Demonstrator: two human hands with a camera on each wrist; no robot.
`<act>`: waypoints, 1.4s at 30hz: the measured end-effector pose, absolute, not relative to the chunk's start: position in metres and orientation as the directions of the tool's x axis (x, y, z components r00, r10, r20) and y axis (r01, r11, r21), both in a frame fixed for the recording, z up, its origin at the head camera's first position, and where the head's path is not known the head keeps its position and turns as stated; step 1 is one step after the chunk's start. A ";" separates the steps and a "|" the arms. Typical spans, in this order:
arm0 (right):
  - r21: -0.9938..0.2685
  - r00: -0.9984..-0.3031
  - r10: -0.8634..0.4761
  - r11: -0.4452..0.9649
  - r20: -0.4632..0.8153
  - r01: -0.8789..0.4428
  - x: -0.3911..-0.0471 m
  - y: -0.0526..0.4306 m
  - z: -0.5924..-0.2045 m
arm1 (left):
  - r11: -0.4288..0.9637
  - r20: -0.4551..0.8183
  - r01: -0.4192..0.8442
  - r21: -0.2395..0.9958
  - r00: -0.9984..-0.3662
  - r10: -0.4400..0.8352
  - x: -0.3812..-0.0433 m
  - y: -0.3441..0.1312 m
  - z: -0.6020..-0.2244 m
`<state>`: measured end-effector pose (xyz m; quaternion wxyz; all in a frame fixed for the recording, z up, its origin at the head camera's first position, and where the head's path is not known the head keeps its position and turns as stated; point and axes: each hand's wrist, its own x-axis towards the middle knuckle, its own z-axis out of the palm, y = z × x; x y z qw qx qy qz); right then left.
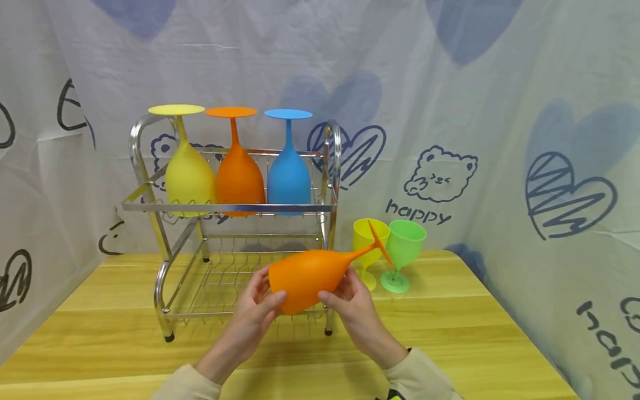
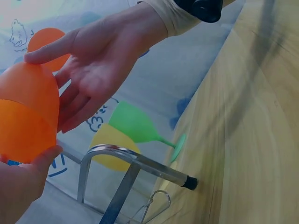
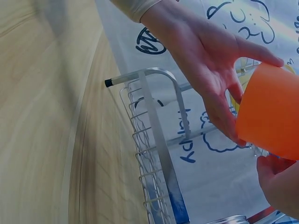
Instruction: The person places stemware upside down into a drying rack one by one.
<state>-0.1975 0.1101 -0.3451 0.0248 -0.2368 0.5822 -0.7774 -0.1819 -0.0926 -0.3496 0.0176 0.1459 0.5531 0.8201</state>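
Both hands hold an orange plastic wine goblet [image 1: 307, 278] tipped on its side in front of the rack. Its rim faces left, and its stem and foot slant up to the right. My left hand [image 1: 252, 308] grips the bowl near the rim, thumb in front and fingers behind. Around the stem end of the bowl is my right hand [image 1: 357, 314], its thumb on the near side. In the left wrist view the goblet [image 2: 28, 93] shows its mouth, with the right hand [image 2: 105, 60] reaching in from above. The right wrist view shows the bowl [image 3: 271, 112] between both hands.
A two-tier metal rack [image 1: 230, 208] stands behind the hands. Upside down on its upper tier are a yellow goblet [image 1: 189, 178], an orange goblet [image 1: 240, 178] and a blue goblet [image 1: 289, 178]. Upright at right are a yellow goblet [image 1: 367, 278] and a green goblet [image 1: 406, 244].
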 end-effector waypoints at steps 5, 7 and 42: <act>-0.912 -0.889 -0.303 -0.333 0.343 -0.238 -0.197 0.111 -0.344 | -0.398 0.216 0.125 0.909 -0.957 0.195 -0.183 -0.089 -0.349; -0.913 -0.891 -0.301 -0.332 0.340 -0.237 -0.197 0.112 -0.343 | -0.405 0.220 0.126 0.906 -0.956 0.195 -0.183 -0.088 -0.350; -0.797 -0.822 -0.221 0.210 0.526 -0.566 -0.198 0.105 -0.344 | 0.308 0.202 0.054 0.950 -0.858 -0.472 -0.189 -0.242 -0.347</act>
